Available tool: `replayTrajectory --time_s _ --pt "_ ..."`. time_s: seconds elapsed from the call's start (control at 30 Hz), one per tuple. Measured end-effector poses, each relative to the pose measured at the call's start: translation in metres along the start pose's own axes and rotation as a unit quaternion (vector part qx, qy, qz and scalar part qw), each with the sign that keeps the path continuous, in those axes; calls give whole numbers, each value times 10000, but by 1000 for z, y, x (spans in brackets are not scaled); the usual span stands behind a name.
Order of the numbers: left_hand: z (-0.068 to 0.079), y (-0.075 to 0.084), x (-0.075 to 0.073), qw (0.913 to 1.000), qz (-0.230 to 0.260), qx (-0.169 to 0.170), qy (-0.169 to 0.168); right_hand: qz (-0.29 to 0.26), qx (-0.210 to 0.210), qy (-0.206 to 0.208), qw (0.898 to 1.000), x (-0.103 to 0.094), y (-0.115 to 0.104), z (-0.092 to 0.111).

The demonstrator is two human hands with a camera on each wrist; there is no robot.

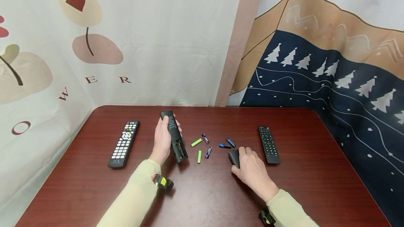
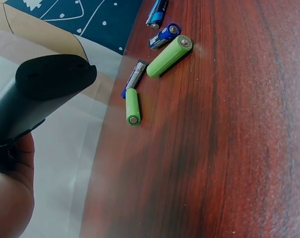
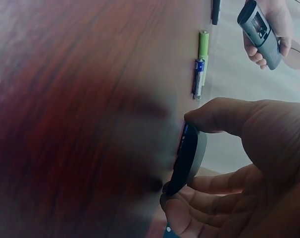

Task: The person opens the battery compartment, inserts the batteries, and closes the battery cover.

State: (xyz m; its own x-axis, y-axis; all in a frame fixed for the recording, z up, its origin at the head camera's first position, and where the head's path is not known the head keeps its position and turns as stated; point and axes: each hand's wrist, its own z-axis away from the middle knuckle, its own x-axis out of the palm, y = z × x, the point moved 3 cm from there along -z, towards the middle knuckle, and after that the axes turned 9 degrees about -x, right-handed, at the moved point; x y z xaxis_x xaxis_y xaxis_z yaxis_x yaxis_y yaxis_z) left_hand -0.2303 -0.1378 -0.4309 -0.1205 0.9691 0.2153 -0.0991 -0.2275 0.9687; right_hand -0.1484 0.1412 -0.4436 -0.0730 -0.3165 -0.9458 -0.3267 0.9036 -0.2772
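My left hand [image 1: 162, 137] grips a black remote control [image 1: 173, 130] back side up, held above the table. Its battery compartment [image 1: 179, 147] is uncovered at the lower end. Farther right, my right hand [image 1: 252, 169] pinches a dark, curved battery cover [image 3: 189, 158] between thumb and fingers, close over the tabletop. Between the hands lie loose batteries: two green ones [image 1: 196, 142], two purple-blue and silver ones [image 1: 208, 152], and two blue and black ones [image 1: 230, 142] just beyond the right hand.
A black remote with white buttons [image 1: 124, 144] lies on the left of the brown table [image 1: 202, 199]. Another black remote [image 1: 269, 145] lies to the right, beside my right hand. Printed curtains [image 1: 176, 45] hang behind the table's far edge.
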Motion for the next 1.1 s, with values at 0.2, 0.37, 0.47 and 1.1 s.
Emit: replayTrajectory --time_s 0.2,0.37,0.47,1.1 --pt "0 0 0 9999 -72 83 25 121 81 -129 9998 1 2 0" --pt "-1 0 -1 9999 -64 86 25 137 173 -271 9994 2 3 0" --pt "-1 0 -1 9999 -63 79 33 115 194 -313 9993 3 4 0" --pt "-1 0 -2 9999 -153 52 55 150 150 -329 9992 1 5 -3"
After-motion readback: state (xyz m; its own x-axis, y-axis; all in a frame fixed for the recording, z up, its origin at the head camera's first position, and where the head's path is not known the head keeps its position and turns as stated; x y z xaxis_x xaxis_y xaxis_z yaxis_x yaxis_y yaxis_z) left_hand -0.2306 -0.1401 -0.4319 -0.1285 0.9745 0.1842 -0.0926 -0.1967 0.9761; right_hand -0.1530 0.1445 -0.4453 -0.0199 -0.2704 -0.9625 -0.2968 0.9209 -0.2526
